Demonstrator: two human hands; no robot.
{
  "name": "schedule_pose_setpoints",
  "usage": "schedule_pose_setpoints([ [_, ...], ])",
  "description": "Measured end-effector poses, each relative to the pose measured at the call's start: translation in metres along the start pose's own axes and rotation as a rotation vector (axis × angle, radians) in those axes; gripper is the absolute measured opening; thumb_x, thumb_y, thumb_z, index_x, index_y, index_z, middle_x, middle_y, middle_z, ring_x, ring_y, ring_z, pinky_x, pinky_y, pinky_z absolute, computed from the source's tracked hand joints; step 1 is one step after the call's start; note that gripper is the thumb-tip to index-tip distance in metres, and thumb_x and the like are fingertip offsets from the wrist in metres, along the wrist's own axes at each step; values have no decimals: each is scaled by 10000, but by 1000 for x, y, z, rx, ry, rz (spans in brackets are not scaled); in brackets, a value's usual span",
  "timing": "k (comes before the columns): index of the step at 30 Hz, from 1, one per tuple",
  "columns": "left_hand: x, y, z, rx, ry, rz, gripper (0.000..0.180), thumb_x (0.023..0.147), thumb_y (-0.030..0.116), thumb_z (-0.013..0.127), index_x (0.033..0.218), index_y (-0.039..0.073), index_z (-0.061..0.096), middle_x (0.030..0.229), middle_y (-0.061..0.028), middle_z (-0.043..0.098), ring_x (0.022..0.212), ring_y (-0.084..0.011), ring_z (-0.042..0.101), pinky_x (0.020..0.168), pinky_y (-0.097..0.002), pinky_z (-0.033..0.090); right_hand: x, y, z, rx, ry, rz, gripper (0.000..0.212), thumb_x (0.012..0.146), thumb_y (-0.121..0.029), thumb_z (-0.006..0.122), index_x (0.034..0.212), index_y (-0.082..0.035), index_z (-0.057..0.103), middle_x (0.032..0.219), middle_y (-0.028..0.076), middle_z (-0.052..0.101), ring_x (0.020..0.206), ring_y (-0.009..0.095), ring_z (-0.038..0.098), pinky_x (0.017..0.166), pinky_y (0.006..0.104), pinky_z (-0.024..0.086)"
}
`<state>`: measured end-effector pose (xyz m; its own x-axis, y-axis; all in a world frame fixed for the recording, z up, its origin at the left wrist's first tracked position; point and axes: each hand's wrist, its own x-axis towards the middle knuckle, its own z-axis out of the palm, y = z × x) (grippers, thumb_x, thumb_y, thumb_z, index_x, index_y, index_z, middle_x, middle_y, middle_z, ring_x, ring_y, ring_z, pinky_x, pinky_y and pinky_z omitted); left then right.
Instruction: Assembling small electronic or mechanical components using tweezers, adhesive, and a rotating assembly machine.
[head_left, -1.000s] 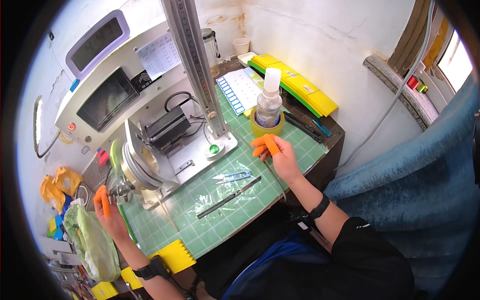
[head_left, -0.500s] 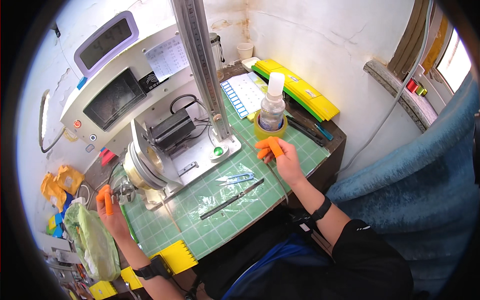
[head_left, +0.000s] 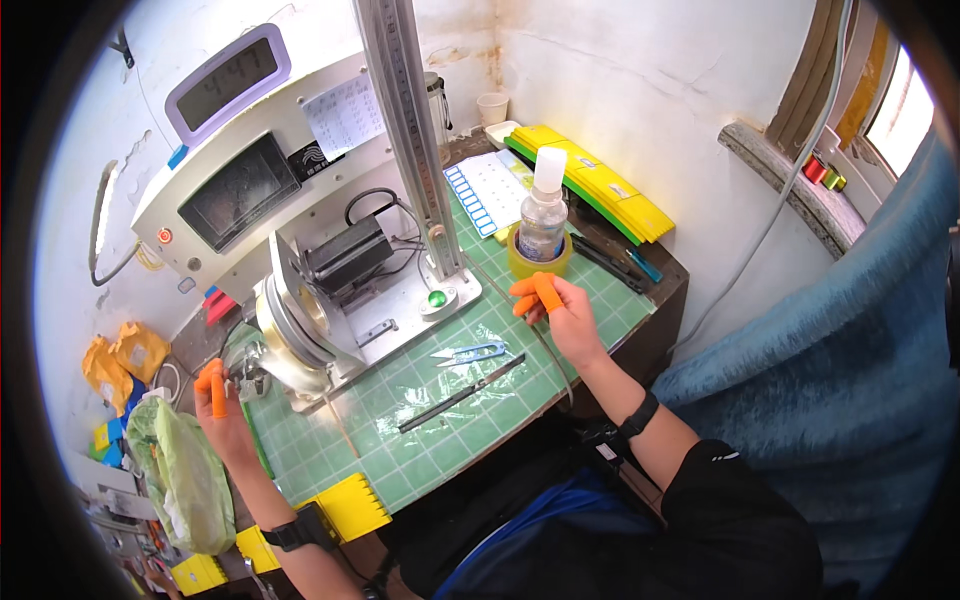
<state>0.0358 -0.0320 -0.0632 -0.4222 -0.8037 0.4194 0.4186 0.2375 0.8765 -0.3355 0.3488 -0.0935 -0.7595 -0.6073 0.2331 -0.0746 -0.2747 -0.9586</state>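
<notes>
Orange finger cots cover fingers on both my hands. My left hand (head_left: 224, 418) is beside the round metal winding head (head_left: 290, 345) of a bench machine, close to a small metal fitting (head_left: 250, 368) there. Its fingers are curled; whatever they pinch is too small to make out. On the right, my right hand (head_left: 572, 322) hovers over the green mat (head_left: 430, 455) with thumb and fingers drawn together, their contents hidden. Between the hands lie blue thread snips (head_left: 470, 352) and a thin dark strip (head_left: 460, 394) on clear film.
A clear bottle (head_left: 542, 220) with a white cap stands in a tape roll (head_left: 525, 262) just beyond my right hand. Behind it are stacked yellow strips (head_left: 600, 185) and dark pliers-like tools (head_left: 608, 262). A ruled metal column (head_left: 405, 130) rises from the machine. A pale green bag (head_left: 180, 480) sits left.
The view has shifted slightly, so the machine appears a little lower and further right. Both hands keep nearly the same pose and place.
</notes>
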Motion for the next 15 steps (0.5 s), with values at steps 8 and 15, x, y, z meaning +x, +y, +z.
schedule_pose_setpoints([
  [8, -6, 10, 17, 102, 28, 45, 206, 1018, 127, 582, 1216, 92, 631, 1304, -6, 616, 1122, -85, 582, 948, -256, 436, 5, -6, 6, -27, -26, 10, 328, 1067, -154, 425, 1074, 22, 701, 851, 60, 702, 724, 81, 605, 675, 219, 495],
  [15, -11, 15, 37, 30, 44, 38, 181, 993, 67, 610, 1163, 27, 657, 1166, -31, 646, 985, -87, 595, 798, -229, 461, -5, -1, 1, -111, 11, -15, 347, 1083, -195, 430, 1062, 31, 693, 837, 69, 703, 715, 93, 613, 650, 225, 486],
])
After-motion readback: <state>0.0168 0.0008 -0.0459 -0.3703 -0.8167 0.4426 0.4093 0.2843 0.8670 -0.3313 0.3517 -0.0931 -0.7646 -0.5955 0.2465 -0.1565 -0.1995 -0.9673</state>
